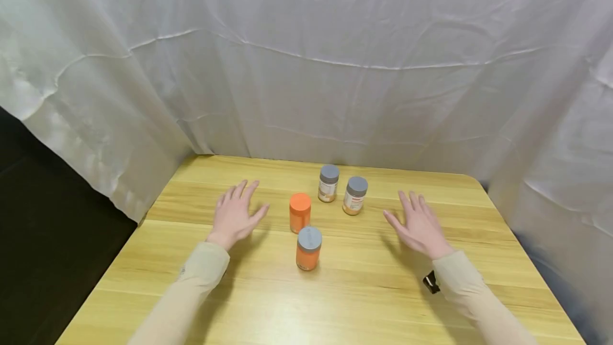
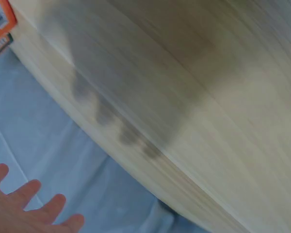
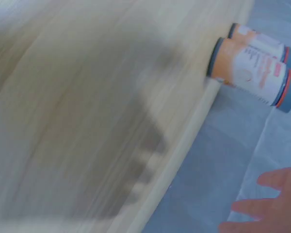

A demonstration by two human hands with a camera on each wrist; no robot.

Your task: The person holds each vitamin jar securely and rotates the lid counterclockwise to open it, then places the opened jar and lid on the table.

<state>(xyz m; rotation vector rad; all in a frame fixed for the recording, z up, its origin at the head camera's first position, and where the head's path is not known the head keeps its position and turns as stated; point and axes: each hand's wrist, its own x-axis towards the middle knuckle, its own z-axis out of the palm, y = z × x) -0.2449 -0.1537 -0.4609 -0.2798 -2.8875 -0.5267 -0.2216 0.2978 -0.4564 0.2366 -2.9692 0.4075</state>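
While L hand (image 1: 235, 216) & R hand (image 1: 421, 229) hovered w/ fingers spread, gripping nothing, orange jar (image 1: 299, 216) stood btwn them on worktop (image 1: 378, 302), grey-top jar (image 1: 308, 255) partly hiding it; two white-label jars (image 1: 355, 200) farther back, curtain (image 1: 335, 111) behind.

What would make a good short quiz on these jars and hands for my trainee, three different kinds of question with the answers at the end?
1. Which hand is nearer the orange cylindrical jar with an orange lid?
2. True or false: the orange cylindrical jar with a grey lid stands farther from the pale grey cloth curtain than the orange-lidded jar does.
3. What does the bare right hand hold? A, a jar; B, a loose lid; C, nothing.

Key: 1, the bare left hand; 2, true; 3, C.
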